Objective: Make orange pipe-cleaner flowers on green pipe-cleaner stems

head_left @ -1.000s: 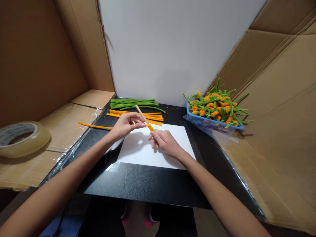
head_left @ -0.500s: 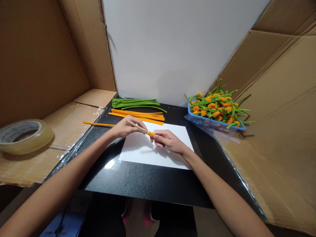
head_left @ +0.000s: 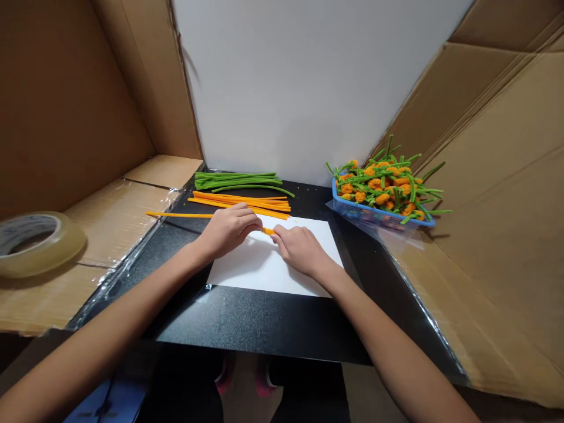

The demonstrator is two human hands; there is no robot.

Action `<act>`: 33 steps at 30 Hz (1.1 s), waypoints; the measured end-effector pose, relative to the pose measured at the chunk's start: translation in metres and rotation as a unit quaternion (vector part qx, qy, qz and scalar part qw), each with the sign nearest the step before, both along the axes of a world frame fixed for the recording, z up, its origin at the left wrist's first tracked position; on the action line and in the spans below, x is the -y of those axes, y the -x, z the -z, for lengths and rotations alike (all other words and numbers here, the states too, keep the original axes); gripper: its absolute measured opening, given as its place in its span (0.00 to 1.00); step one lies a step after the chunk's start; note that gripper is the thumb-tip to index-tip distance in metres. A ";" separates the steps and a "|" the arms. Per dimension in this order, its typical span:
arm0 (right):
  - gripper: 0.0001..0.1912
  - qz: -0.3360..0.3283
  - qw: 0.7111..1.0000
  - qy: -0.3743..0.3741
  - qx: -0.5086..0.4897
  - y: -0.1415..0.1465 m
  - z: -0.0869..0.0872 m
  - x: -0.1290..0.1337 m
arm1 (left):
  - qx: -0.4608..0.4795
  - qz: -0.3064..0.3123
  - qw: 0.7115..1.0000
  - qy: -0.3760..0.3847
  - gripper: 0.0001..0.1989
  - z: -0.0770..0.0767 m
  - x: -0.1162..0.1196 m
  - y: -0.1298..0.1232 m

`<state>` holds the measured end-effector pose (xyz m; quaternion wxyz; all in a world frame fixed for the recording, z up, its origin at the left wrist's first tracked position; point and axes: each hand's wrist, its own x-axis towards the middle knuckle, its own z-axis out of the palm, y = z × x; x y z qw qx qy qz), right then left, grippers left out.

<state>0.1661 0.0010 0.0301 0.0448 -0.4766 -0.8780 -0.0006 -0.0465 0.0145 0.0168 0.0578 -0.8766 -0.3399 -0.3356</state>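
Over the white paper (head_left: 251,276), my left hand (head_left: 229,230) is closed on an orange pipe cleaner (head_left: 180,215), whose long free end sticks out to the left. A short wound part, the orange coil (head_left: 268,231), shows between my two hands. My right hand (head_left: 302,249) pinches the right end of that coil between thumb and fingers. The thin stick that the coil was wrapped around is now hidden behind my fingers.
Green pipe cleaners (head_left: 242,181) and orange pipe cleaners (head_left: 240,202) lie behind my hands on the black table (head_left: 264,323). A blue basket (head_left: 383,216) at the right holds orange-and-green pieces. Clear tape (head_left: 70,244) rests on cardboard at the left.
My left hand has turned over, its back now facing up, and the stick seen before is covered. My right hand has rolled knuckles up. The view has shifted slightly.
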 end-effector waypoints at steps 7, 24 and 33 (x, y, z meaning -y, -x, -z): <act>0.14 0.037 0.969 0.010 -0.243 0.002 0.006 -0.002 | 0.162 -0.019 0.987 0.007 0.07 -0.001 0.007 -0.012; 0.18 -0.203 0.869 0.386 -0.232 -0.028 -0.006 -0.020 | 0.072 0.179 0.892 0.408 0.10 -0.006 -0.012 0.015; 0.16 0.004 0.999 0.029 -0.011 -0.004 -0.001 -0.003 | -0.020 -0.020 0.995 0.093 0.09 0.001 -0.003 -0.002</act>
